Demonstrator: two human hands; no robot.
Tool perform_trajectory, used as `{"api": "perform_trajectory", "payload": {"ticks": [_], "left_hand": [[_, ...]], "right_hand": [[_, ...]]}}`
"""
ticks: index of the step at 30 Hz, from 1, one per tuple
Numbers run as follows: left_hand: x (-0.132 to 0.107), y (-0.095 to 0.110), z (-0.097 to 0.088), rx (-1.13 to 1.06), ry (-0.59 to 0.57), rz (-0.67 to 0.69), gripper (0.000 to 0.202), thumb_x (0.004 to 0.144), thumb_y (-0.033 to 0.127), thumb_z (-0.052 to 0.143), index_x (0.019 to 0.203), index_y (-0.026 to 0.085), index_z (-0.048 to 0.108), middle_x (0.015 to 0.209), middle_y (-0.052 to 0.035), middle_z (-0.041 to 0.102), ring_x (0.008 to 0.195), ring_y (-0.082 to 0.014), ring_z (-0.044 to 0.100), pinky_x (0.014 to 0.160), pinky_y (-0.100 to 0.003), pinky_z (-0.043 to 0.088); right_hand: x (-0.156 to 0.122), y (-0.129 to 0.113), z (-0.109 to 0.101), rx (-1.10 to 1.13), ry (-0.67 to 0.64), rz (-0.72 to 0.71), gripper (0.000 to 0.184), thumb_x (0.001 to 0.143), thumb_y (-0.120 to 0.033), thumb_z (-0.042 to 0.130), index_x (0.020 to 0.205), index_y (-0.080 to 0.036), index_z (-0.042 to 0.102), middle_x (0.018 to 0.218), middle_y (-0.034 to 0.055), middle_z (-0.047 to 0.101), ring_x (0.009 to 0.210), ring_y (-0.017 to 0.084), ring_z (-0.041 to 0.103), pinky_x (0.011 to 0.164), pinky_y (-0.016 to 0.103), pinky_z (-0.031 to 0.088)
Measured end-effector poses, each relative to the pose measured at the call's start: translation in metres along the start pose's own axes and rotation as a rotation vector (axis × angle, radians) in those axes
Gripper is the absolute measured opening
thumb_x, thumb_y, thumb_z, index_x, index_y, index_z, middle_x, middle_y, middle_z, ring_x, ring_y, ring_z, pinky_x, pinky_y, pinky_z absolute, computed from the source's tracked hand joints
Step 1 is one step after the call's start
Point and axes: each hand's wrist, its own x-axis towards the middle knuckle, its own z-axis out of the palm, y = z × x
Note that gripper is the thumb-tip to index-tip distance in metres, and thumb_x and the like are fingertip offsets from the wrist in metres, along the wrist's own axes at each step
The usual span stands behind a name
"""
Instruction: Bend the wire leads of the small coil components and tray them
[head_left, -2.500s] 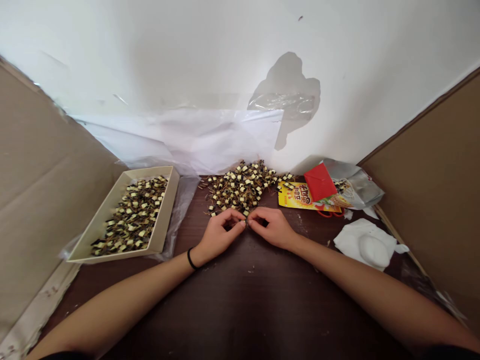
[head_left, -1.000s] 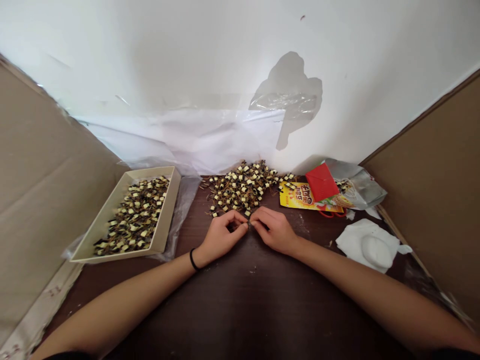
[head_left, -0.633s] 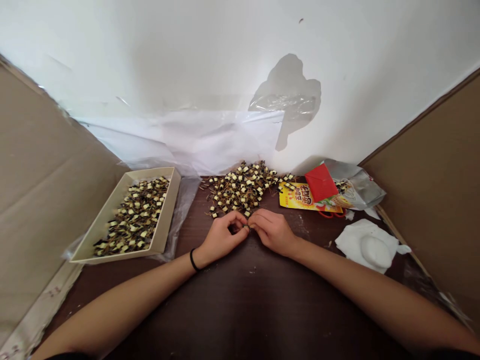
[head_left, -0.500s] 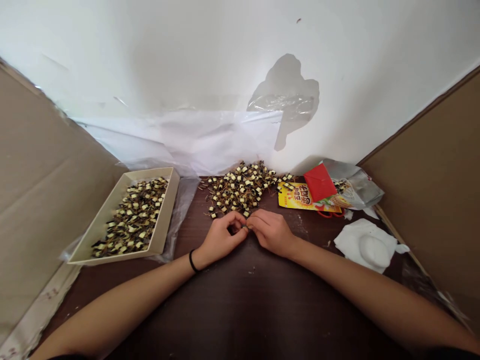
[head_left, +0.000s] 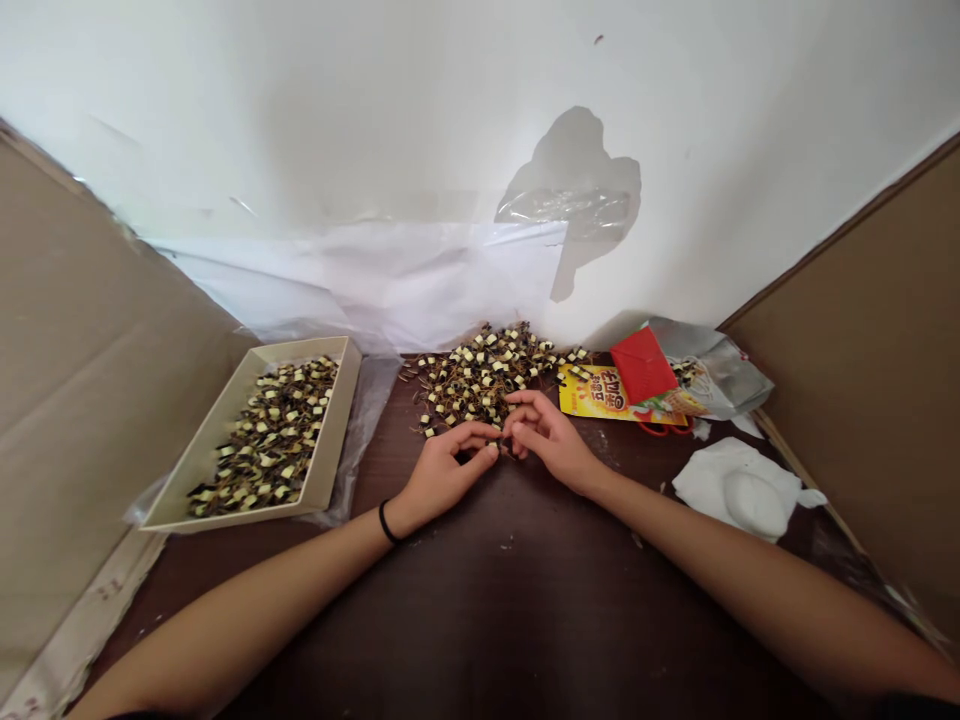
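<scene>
My left hand (head_left: 450, 468) has thumb and forefinger closed on a small black part with a pale yellow band (head_left: 493, 447); most of it is hidden by the fingertips. Just to the right is my right hand (head_left: 547, 440), its forefinger lifted and its fingers apart, with nothing visible in them. Beyond both hands lies a heap of similar banded parts (head_left: 480, 375) with thin brownish leads. A cream box (head_left: 341, 400) at the left holds many more of them.
At the right are a yellow packet (head_left: 589, 392), a red piece (head_left: 643, 365), a silver bag (head_left: 731, 375) with banded parts at its mouth, and red handles (head_left: 667, 430). Crumpled white tissue (head_left: 705, 475) lies nearer. Cardboard walls (head_left: 862, 310) flank the dark table (head_left: 480, 610).
My right fingers have opened and drawn off the small part, the forefinger rising. My left hand stays nearly in place, still pinching it.
</scene>
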Motion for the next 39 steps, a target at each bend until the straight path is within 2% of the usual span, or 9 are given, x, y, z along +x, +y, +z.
{"api": "perform_trajectory", "payload": {"ticks": [4,16,28,39], "left_hand": [[0.001,0.000,-0.001,0.003,-0.003,0.010,0.017,0.081,0.027,0.058,0.094,0.017,0.064,0.082,-0.0031,0.072,0.075,-0.0152,0.066,0.072,-0.027,0.052],[0.000,-0.003,-0.001,-0.016,-0.023,0.041,0.016,0.081,0.029,0.059,0.088,0.015,0.062,0.077,-0.0022,0.067,0.071,-0.0135,0.062,0.070,-0.025,0.049],[-0.001,-0.005,-0.002,-0.005,-0.060,0.074,0.017,0.083,0.030,0.057,0.090,0.015,0.061,0.077,-0.0016,0.065,0.072,-0.0134,0.060,0.070,-0.025,0.047],[-0.002,-0.003,-0.002,0.011,-0.120,0.124,0.015,0.084,0.029,0.056,0.089,0.015,0.061,0.082,-0.0036,0.066,0.077,-0.0145,0.060,0.073,-0.025,0.047]], "right_hand": [[0.000,-0.002,0.000,0.038,-0.102,0.037,0.035,0.078,-0.033,0.063,0.107,-0.021,0.046,0.075,-0.0029,0.056,0.057,0.008,0.054,0.054,0.022,0.048],[0.001,-0.005,-0.002,-0.054,-0.117,0.056,0.033,0.073,-0.024,0.066,0.102,-0.019,0.051,0.071,-0.0043,0.054,0.061,0.009,0.053,0.061,0.025,0.046],[0.001,-0.012,-0.001,-0.115,-0.156,0.090,0.029,0.074,-0.029,0.066,0.098,-0.019,0.055,0.072,-0.0031,0.055,0.063,0.010,0.052,0.062,0.026,0.044],[0.001,-0.013,-0.004,-0.099,-0.243,0.123,0.028,0.074,-0.026,0.065,0.098,-0.018,0.054,0.071,-0.0040,0.052,0.062,0.010,0.049,0.062,0.025,0.041]]}}
